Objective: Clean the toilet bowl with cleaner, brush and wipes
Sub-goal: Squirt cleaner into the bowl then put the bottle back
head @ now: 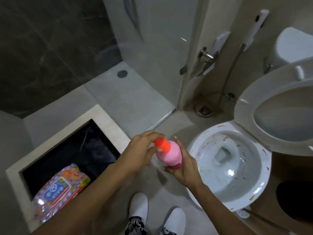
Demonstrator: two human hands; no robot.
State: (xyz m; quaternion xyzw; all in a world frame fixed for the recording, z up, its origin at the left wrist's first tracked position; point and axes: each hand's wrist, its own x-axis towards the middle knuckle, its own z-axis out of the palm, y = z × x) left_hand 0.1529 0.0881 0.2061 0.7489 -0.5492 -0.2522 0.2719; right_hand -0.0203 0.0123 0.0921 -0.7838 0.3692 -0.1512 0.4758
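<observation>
While a person stands facing the toilet, both bare hands hold a pink bottle of cleaner just left of the bowl, above the floor. The right hand is wrapped round the bottle's lower body, fingers curled on it. The left hand is curled over the orange cap, thumb and fingers pinching it, apparently to twist it off. The bottle tilts, cap end toward the left.

The toilet seat is raised and the rim of the bowl shows brown and yellow specks and streaks; water sits at the bottom. A pack of wipes lies to the left, resting on the edge of a dark, beige-framed recess. A thin dark rod beside the toilet base may be the brush handle, though that is hard to tell. White shoes are below the hands.

The risk I see: the bottle is over the floor, not the bowl. If the cap comes free suddenly while the right hand squeezes, cleaner could spurt onto the tiles, the shoes or bare skin. A loose cap could also slip and drop into the bowl or recess.
</observation>
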